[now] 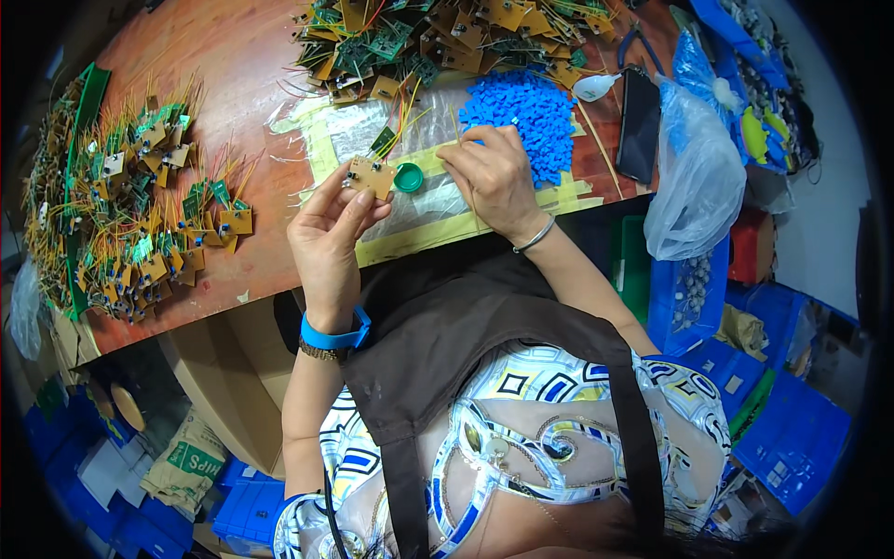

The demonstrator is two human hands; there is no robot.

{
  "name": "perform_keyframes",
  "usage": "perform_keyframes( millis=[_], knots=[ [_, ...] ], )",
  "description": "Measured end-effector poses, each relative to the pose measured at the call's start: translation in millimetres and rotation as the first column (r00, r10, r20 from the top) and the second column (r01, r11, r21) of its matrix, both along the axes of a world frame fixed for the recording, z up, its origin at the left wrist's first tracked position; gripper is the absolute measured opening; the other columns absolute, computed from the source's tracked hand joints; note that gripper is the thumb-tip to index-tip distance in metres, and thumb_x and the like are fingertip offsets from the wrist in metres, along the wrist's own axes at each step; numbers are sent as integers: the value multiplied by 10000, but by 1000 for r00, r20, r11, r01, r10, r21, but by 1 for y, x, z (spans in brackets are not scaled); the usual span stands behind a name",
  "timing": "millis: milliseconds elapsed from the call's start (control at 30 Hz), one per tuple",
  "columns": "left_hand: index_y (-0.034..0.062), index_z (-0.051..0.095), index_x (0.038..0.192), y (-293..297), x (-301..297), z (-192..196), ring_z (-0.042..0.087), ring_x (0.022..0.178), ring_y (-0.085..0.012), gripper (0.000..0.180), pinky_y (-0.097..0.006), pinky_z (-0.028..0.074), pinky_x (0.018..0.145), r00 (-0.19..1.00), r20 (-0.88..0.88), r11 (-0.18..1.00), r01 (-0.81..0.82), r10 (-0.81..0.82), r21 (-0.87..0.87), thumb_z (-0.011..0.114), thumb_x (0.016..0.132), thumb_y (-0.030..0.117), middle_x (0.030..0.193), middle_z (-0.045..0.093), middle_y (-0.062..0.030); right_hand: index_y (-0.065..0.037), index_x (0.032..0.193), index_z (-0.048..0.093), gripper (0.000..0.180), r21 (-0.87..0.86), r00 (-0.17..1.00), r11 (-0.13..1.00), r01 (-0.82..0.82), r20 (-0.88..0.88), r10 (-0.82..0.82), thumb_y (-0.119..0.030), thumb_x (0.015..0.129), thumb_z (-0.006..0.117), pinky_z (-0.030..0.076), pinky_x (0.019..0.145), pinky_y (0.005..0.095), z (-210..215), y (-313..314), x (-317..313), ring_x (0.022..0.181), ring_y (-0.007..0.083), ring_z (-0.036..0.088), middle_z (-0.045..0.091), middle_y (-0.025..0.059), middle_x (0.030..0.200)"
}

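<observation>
My left hand point(331, 224) pinches a tan circuit board point(371, 175) by its edge, with small dark parts on its face. Red and yellow wires run up from it, near a small green board point(383, 141). Close beside the tan board lies a small round green cap point(408, 178), its hollow side up. My right hand point(494, 177) is closed over the taped sheet, fingertips pinched on what looks like a thin tan stick point(476, 210), mostly hidden by the fingers. Just beyond that hand spreads a heap of small blue plastic pieces point(531, 116).
Wired circuit boards are piled at the far edge point(438, 42) and on the left point(154, 233), beside a green divider point(88, 102). To the right lie a white bottle point(596, 87), pliers point(639, 47), a dark phone point(639, 126) and a plastic bag point(694, 200).
</observation>
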State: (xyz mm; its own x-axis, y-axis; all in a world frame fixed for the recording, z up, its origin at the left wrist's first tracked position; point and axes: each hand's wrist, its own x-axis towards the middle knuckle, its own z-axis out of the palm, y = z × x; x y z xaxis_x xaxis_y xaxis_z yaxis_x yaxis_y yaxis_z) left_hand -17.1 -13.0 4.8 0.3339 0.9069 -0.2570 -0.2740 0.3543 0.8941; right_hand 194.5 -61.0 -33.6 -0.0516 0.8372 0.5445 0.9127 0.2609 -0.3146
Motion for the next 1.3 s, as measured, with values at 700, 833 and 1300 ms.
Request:
perform_keyframes(
  millis=[700,833,1300],
  knots=[
    [-82,551,1268,-9,7,-2,680,812,-159,381,-263,568,764,988,-13,989,151,-151,5,628,897,-42,902,674,-91,-88,912,686,267,99,903,990,-103,-408,135,-20,676,794,443,718,322,40,5,-40,801,207,636,680,32,831],
    [-83,549,1270,-10,7,0,674,803,-149,386,-261,568,760,987,-39,987,157,-156,22,632,896,-38,891,668,-82,-86,917,688,260,140,931,987,-82,-344,126,-9,688,785,433,692,321,39,3,-41,773,207,635,674,41,817],
    [-83,560,1260,-9,7,-1,671,795,-147,378,-264,571,769,981,-33,980,193,-192,45,635,892,-39,886,671,-85,-78,893,691,245,159,940,985,-67,-322,116,0,682,789,420,652,322,39,5,-45,737,205,621,664,35,772]
  ],
)
